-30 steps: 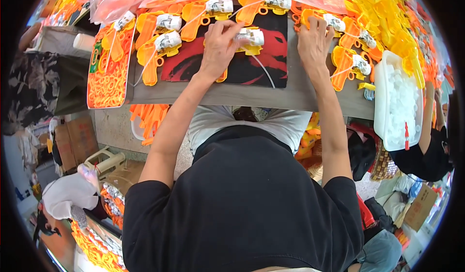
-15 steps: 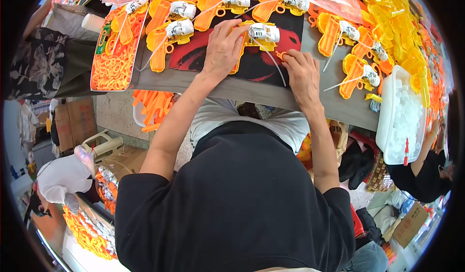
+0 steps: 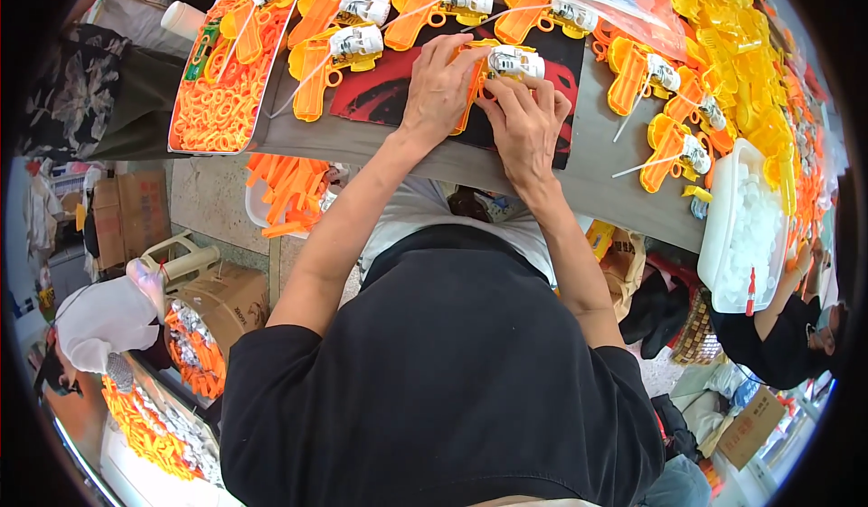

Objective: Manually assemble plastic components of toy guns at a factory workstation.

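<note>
An orange toy gun half [image 3: 469, 100] with a white patterned cylinder [image 3: 516, 61] lies on the black and red mat [image 3: 380, 102] before me. My left hand [image 3: 440, 89] grips it by the handle, fingers curled over the top. My right hand [image 3: 526, 127] is closed in a pinch against the gun's trigger area, just below the cylinder. The small orange ring-shaped trigger in its fingertips is mostly hidden. Further guns of this kind, such as an orange toy gun [image 3: 312, 75] with a thin white tube, lie around the mat.
A white-rimmed tray of orange rings [image 3: 217, 126] stands at the left. At the right are a clear tub of whitish translucent parts [image 3: 749, 227] and a heap of yellow shells [image 3: 723, 55]. Under the table's left side sits a bin of orange parts [image 3: 287, 191]. Other people work nearby.
My right hand has moved left with the small orange trigger, from beside the gun onto it. My left hand keeps its hold. The whole view has shifted slightly.
</note>
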`<action>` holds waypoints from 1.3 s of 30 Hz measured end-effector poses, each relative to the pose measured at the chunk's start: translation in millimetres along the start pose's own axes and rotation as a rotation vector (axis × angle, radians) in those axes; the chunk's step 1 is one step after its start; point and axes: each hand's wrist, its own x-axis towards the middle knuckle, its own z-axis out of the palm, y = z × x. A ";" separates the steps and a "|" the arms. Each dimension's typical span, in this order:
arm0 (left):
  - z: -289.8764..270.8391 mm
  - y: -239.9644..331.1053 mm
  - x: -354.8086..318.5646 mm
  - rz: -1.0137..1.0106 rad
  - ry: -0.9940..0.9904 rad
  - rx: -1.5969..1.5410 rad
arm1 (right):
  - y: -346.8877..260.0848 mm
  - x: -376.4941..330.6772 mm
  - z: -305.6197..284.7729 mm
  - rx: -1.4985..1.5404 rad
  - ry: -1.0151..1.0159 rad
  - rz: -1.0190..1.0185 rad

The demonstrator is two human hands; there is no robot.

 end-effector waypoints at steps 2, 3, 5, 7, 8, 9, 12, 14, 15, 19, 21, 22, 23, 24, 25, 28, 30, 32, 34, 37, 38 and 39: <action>-0.6 -2.1 -2.3 -0.006 0.003 0.012 | -3.9 -1.2 2.6 -0.052 0.038 -0.021; -0.8 -2.4 -3.0 -0.011 0.007 0.011 | -5.6 -2.5 3.2 -0.052 0.034 -0.027; -0.5 -1.6 -2.9 -0.013 0.011 -0.016 | -8.2 -5.5 3.9 -0.135 0.059 -0.006; -0.3 -0.3 -1.5 -0.015 0.009 -0.026 | -9.4 -7.5 7.6 -0.181 0.055 -0.004; -0.4 0.1 -0.6 -0.013 0.002 -0.034 | -9.4 -8.9 9.4 -0.225 0.053 0.003; -1.4 -0.5 0.4 -0.013 0.002 -0.037 | -6.9 -10.7 10.4 -0.228 0.052 0.004; -7.0 -8.4 5.5 -0.073 -0.054 -0.077 | 8.7 -8.0 4.6 -0.195 0.018 -0.083; -7.7 -15.8 13.7 -0.168 -0.191 -0.164 | 20.4 7.7 -13.4 -0.274 -0.209 -0.341; -6.2 -17.1 16.7 -0.175 -0.191 -0.161 | 18.6 12.8 -18.9 -0.269 -0.256 -0.408; -3.7 -12.5 18.7 -0.143 -0.162 -0.137 | -11.9 -16.0 8.3 -0.359 -0.110 -0.242; -2.3 -16.0 18.8 -0.115 -0.172 -0.143 | -22.6 -23.8 10.9 -0.322 -0.117 -0.116; -1.9 -18.3 20.5 -0.090 -0.182 -0.148 | -20.8 -23.5 8.5 -0.281 -0.128 -0.070; -2.7 -26.9 21.5 -0.077 -0.204 -0.185 | -17.5 -19.3 0.1 -0.129 -0.129 -0.061; -8.6 -30.9 25.3 -0.067 -0.243 -0.222 | -7.2 -8.3 -8.4 0.023 -0.123 -0.056; -14.8 -35.8 27.3 -0.046 -0.289 -0.220 | 0.0 -0.8 -11.4 0.029 -0.045 -0.009; -23.3 -33.4 30.0 -0.006 -0.314 -0.117 | 18.0 29.0 -18.2 -0.015 0.010 -0.008; -19.7 -32.9 33.8 0.040 -0.263 -0.028 | 33.7 20.2 -4.3 -0.018 -0.054 -0.038; -13.0 -18.2 32.2 0.016 -0.177 0.026 | 43.9 15.8 6.7 -0.007 -0.129 -0.068; -12.6 -1.6 28.3 0.086 -0.031 0.105 | 37.4 8.8 5.9 -0.081 -0.085 -0.050; -13.6 18.8 18.2 0.052 0.077 0.176 | 34.5 9.3 7.4 -0.070 -0.080 -0.050; -12.0 21.7 14.4 0.054 0.075 0.178 | 33.9 10.3 9.3 -0.043 -0.080 -0.062; -8.6 23.3 8.7 0.061 0.086 0.161 | 33.8 11.4 10.3 -0.038 -0.068 -0.069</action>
